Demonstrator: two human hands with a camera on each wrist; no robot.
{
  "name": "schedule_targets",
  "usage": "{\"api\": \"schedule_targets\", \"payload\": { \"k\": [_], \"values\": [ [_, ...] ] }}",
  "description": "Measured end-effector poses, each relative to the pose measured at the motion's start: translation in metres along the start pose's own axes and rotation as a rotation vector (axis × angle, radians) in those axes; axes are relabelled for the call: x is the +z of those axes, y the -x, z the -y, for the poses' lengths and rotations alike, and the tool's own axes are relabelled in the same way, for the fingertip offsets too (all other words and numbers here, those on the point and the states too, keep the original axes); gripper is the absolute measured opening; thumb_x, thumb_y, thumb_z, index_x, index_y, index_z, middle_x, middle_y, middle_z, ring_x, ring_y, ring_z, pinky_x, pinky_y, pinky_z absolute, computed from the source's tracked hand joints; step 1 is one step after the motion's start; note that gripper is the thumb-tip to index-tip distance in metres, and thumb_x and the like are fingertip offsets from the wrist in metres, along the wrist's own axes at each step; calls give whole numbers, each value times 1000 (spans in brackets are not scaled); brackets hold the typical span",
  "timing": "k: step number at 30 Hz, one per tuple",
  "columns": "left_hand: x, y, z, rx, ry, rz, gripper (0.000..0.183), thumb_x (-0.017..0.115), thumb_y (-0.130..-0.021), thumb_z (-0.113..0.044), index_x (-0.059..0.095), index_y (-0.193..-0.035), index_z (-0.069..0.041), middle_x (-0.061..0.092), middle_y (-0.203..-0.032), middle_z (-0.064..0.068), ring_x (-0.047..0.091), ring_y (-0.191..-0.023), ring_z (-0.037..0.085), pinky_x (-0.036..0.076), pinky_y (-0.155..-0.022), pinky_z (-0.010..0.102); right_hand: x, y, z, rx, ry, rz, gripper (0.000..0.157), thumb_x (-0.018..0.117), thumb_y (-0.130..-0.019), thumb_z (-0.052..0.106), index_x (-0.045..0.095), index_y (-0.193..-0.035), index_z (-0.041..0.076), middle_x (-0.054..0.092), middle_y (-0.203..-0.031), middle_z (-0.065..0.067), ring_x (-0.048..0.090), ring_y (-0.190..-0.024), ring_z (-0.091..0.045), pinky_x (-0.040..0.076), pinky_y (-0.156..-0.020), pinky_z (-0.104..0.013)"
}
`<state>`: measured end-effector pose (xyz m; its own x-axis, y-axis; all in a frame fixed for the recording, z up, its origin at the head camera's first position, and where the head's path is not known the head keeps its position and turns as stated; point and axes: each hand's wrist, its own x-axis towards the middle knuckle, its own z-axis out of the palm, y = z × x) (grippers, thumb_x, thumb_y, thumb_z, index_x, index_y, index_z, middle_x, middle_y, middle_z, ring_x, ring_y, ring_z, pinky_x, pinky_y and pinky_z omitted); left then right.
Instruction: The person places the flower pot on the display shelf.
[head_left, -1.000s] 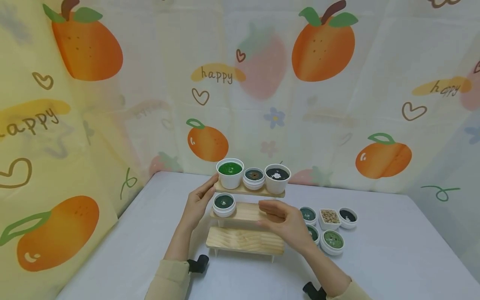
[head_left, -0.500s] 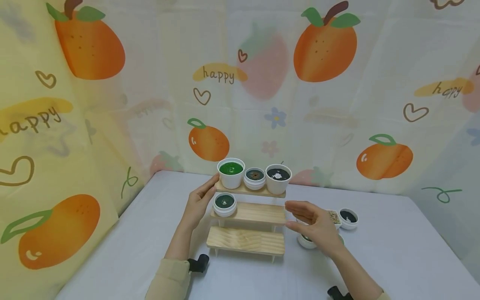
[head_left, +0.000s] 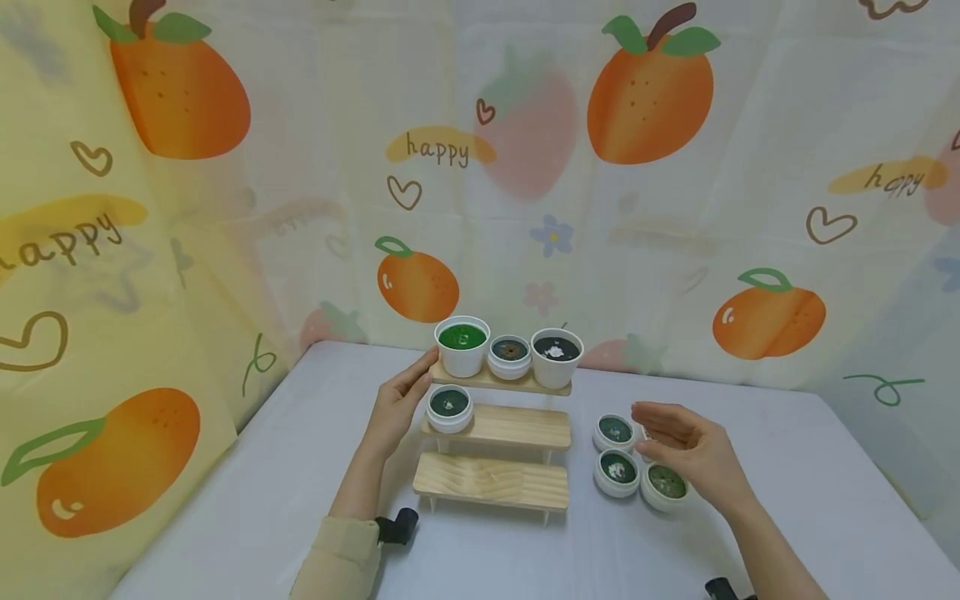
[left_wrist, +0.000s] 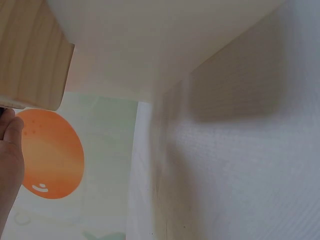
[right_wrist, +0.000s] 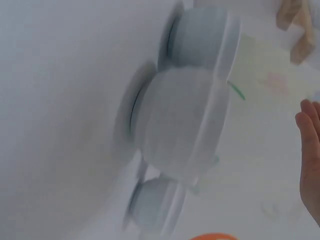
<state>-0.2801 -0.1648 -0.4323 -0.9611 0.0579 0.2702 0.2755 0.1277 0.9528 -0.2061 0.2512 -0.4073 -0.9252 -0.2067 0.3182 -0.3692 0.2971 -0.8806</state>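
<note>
In the head view my left hand [head_left: 392, 412] is at the left end of the top wooden shelf [head_left: 491, 379], fingers extended and fingertips beside a white cup of green liquid [head_left: 462, 340]. The left wrist view has its fingers right under the board's corner [left_wrist: 37, 60]. My right hand [head_left: 693, 454] hovers over the small jars at the right, fingers loosely bent and nothing held. It is nearest a jar with a green top [head_left: 666, 483] and two dark-green-filled jars [head_left: 618, 473]. Behind this hand, the dish of grains and another dark jar are hidden.
The top shelf also bears a small jar with brown contents [head_left: 509, 354] and a dark-filled cup [head_left: 556, 354]. Another dark-green jar [head_left: 450, 408] stands at the left of the middle shelf [head_left: 517, 425]. A lower shelf [head_left: 491, 483] stands in front on the white table [head_left: 300, 500].
My right hand has moved right, from beside the middle shelf to over the jars, uncovering the two left ones and covering the grain dish. My left hand has stayed in place.
</note>
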Motion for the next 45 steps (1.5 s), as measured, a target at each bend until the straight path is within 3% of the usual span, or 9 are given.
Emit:
{"api": "schedule_targets", "payload": {
  "k": [11,19,28,37,45],
  "values": [
    [1,1,0,-6,-3,3,45,56,-101,-29,51,-145,-17,48,-153,-5,38,-147,12,33,-122,32,-27,6,-17,46,-2,84,46,69,-89,3,54,-132,-9,71,-120,17,67,-109,5,56,-89,-11],
    [0,1,-1,-8,-7,2,45,56,-101,-29,52,-145,-17,47,-154,-5,38,-148,13,33,-122,34,-37,8,-30,112,34,160,45,69,-91,8,57,-132,-3,71,-127,5,68,-112,-1,54,-92,-11],
    [0,1,-1,-15,-6,5,45,56,-101,-29,51,-145,-18,47,-154,-6,38,-148,12,33,-122,33,-46,11,-39,145,-1,238,47,68,-90,5,54,-133,-8,71,-123,11,66,-112,2,54,-91,-11],
    [0,1,-1,-11,-5,3,45,56,-101,-30,52,-144,-18,48,-153,-6,37,-148,12,32,-123,34,-54,14,-50,133,-31,322,48,68,-89,1,53,-134,-9,69,-128,5,63,-116,5,52,-95,-11],
    [0,1,-2,-14,-5,3,45,56,-101,-30,51,-145,-18,47,-154,-6,37,-148,12,32,-123,34,-57,14,-58,142,-73,415,53,66,-90,1,47,-137,-11,67,-131,9,59,-120,8,49,-97,-8]
  ]
}}
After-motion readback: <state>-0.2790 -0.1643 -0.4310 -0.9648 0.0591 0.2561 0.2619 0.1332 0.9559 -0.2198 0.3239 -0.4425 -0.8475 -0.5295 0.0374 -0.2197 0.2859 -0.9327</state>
